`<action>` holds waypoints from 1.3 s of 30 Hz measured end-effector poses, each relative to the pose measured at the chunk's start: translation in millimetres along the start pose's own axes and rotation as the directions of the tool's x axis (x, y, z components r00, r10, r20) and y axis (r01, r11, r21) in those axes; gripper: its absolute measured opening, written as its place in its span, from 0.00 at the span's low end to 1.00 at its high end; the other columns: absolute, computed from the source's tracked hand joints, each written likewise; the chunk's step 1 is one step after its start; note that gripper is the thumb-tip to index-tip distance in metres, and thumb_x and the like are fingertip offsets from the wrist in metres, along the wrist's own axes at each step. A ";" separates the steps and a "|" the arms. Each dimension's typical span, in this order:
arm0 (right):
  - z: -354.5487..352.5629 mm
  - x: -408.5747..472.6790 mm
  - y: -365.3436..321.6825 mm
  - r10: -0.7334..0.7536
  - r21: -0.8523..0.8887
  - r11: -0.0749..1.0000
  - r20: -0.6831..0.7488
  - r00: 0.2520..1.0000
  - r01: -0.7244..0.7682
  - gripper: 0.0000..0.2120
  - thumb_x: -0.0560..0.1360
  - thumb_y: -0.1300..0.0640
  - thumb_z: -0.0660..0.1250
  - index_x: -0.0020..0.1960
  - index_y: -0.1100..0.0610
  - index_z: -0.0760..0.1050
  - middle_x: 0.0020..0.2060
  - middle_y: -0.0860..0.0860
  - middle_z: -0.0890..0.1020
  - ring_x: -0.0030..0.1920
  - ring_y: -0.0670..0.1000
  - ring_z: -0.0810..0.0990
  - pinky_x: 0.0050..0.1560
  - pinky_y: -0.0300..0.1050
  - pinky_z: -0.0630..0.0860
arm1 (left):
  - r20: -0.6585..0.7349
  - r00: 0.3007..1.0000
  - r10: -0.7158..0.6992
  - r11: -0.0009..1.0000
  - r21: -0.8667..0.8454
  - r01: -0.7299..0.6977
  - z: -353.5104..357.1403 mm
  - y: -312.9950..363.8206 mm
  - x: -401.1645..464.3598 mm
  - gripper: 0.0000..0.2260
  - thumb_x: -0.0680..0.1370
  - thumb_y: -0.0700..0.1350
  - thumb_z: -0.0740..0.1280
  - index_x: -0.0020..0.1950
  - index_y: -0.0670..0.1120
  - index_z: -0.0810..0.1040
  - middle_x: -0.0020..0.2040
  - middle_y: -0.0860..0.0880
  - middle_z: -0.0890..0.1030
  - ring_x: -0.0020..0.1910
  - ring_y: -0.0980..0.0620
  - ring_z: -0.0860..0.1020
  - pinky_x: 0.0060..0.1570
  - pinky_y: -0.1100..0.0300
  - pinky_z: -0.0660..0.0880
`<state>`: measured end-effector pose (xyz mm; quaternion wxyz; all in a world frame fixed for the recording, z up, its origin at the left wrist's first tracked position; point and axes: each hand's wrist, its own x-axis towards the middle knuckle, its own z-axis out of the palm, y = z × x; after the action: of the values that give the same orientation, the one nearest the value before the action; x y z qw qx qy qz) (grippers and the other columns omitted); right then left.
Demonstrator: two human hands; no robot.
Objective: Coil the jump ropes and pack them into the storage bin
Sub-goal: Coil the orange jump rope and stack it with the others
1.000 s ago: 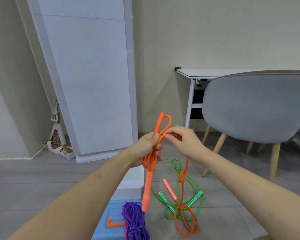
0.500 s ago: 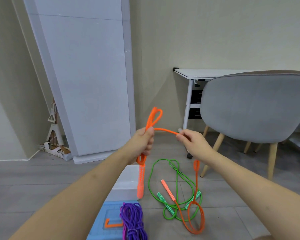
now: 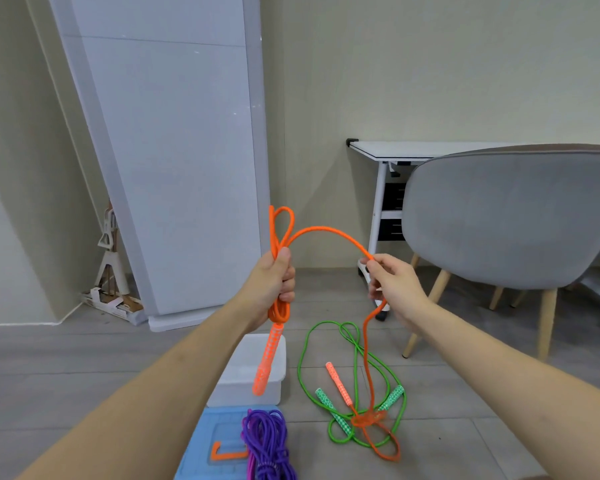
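Observation:
My left hand grips a bundle of loops of the orange jump rope, with one orange handle hanging below my fist. The rope arcs to my right hand, which pinches it; from there it drops to the floor, where its other handle lies. A green jump rope lies loose on the floor, tangled with the orange tail. A coiled purple jump rope rests on a blue lid. The white storage bin stands behind it.
A grey chair with wooden legs stands at the right, in front of a white desk. A tall white panel leans against the back wall. Grey floor boards lie all around.
My hands have drawn apart, the right one sliding along the orange rope, so a longer arc spans between them. The tail on the floor has been pulled up and shortened.

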<state>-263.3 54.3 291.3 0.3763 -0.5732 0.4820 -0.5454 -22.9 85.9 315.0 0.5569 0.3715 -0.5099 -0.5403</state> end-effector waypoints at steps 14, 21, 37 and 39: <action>46.8 -22.9 -22.4 -0.026 0.058 0.998 0.069 0.997 0.022 0.11 0.82 0.64 0.62 0.61 0.54 0.75 0.45 0.50 0.87 0.27 0.48 0.68 0.25 0.39 0.64 | -0.015 0.992 0.123 0.957 0.265 -0.115 14.7 -18.7 1.3 0.07 0.87 0.45 0.53 0.49 0.48 0.62 0.33 0.54 0.62 0.26 0.57 0.59 0.25 0.64 0.59; 61.5 -30.4 -21.5 -0.180 -0.052 0.982 0.085 0.980 0.184 0.07 0.79 0.65 0.67 0.53 0.57 0.82 0.42 0.52 0.86 0.30 0.38 0.77 0.34 0.33 0.68 | -0.060 0.987 0.150 0.947 0.295 -0.126 17.4 -24.3 4.4 0.07 0.86 0.46 0.54 0.49 0.48 0.64 0.34 0.52 0.63 0.27 0.56 0.60 0.26 0.61 0.61; 73.2 -37.0 -28.8 -0.293 -0.182 0.930 0.154 0.944 0.319 0.08 0.79 0.62 0.69 0.50 0.52 0.86 0.40 0.46 0.86 0.39 0.42 0.81 0.43 0.37 0.76 | -0.083 0.987 0.139 0.940 0.325 -0.105 22.5 -25.6 5.3 0.09 0.86 0.48 0.55 0.47 0.46 0.67 0.34 0.50 0.67 0.30 0.53 0.66 0.29 0.59 0.67; 73.6 -40.3 -32.9 -0.241 -0.112 0.957 0.204 0.949 0.267 0.07 0.80 0.62 0.68 0.53 0.55 0.84 0.41 0.48 0.86 0.33 0.39 0.79 0.35 0.32 0.72 | -0.143 0.982 0.123 0.960 0.268 -0.081 21.9 -22.9 8.0 0.10 0.86 0.48 0.54 0.47 0.45 0.67 0.32 0.50 0.69 0.29 0.52 0.67 0.30 0.57 0.68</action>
<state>-183.6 94.5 303.3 0.3058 -0.7042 0.4031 -0.4981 -50.1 77.9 298.7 0.5688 0.4564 -0.5494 -0.4077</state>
